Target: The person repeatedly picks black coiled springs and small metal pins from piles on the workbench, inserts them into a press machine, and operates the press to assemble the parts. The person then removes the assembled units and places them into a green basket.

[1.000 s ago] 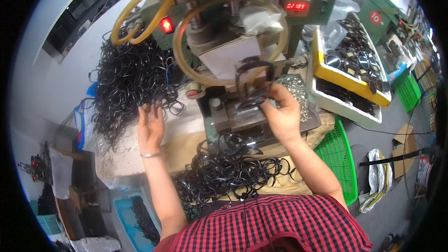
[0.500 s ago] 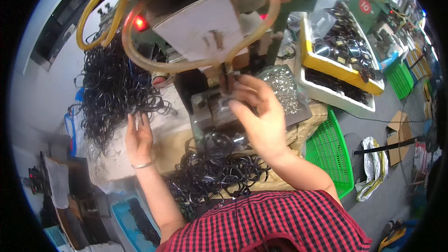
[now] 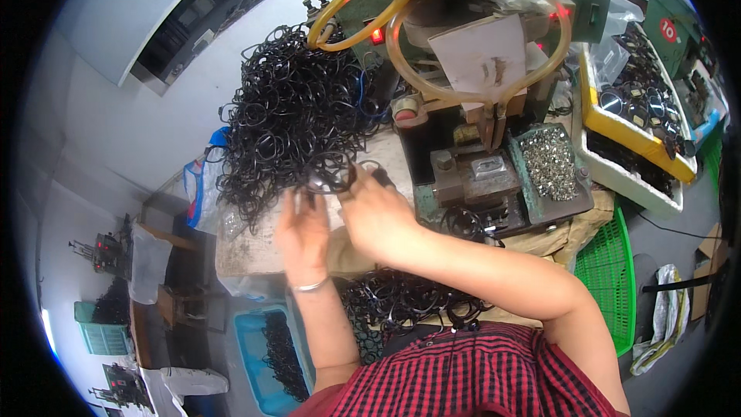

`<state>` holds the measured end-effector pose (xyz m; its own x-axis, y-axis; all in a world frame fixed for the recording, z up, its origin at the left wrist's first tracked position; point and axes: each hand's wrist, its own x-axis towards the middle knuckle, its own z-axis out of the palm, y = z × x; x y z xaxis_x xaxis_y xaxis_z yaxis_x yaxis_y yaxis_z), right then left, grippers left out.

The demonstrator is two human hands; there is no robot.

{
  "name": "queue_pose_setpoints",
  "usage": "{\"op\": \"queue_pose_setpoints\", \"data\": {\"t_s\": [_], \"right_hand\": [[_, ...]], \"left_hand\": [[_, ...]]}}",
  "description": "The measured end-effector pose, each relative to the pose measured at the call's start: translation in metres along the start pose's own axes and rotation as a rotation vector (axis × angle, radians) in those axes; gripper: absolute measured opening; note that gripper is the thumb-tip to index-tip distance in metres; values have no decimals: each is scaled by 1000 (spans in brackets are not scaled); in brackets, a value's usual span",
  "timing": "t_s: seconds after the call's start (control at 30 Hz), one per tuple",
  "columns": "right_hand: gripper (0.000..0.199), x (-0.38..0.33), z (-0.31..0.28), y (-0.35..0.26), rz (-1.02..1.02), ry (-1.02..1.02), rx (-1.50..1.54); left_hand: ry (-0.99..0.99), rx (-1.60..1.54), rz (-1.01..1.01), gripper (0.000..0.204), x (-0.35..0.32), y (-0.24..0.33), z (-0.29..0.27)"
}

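My right hand reaches across to the left, its fingers closed at the edge of a black spectacle frame. My left hand, with a bracelet at the wrist, is raised close beside it, just below the same frame. Motion smears its fingers, so its grip is unclear. Both hands are over the pale worktop, in front of a big heap of black spectacle frames. To their right stands a bench press with a metal fixture under its tool.
A tray of small shiny metal parts sits right of the fixture. More black frames lie before my body. Yellow hoses loop around the press. Foam boxes of glasses, a green basket and a blue tub stand around.
My right hand has left the press fixture and crossed left to beside my left hand. The view has shifted left, and a black spectacle frame now shows at my fingers.
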<state>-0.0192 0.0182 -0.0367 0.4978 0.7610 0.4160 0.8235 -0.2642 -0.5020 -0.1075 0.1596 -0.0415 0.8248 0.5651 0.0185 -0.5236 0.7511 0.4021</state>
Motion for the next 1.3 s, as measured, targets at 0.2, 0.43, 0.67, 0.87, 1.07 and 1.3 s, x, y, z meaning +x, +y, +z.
{"op": "queue_pose_setpoints", "data": {"t_s": [0.2, 0.43, 0.67, 0.87, 1.07, 1.3], "right_hand": [[31, 44, 18, 31, 227, -494, -342], [9, -103, -92, 33, -68, 202, 143], [23, -212, -122, 188, 465, 432, -505], [13, -166, -102, 197, 436, 525, -377], [9, -142, -124, 201, 479, 602, -341], [7, -120, -108, 205, 402, 527, -456]], "left_hand": [[-407, 168, 366, 25, -64, 45, 93], [-237, 830, 480, 10, -57, -30, 76], [-480, 1096, 367, 24, -45, -101, 105], [-556, 1270, 339, 19, -16, -136, 124], [-556, 1392, 382, 17, -8, -144, 139], [-562, 1461, 411, 18, -9, -147, 139]]}}
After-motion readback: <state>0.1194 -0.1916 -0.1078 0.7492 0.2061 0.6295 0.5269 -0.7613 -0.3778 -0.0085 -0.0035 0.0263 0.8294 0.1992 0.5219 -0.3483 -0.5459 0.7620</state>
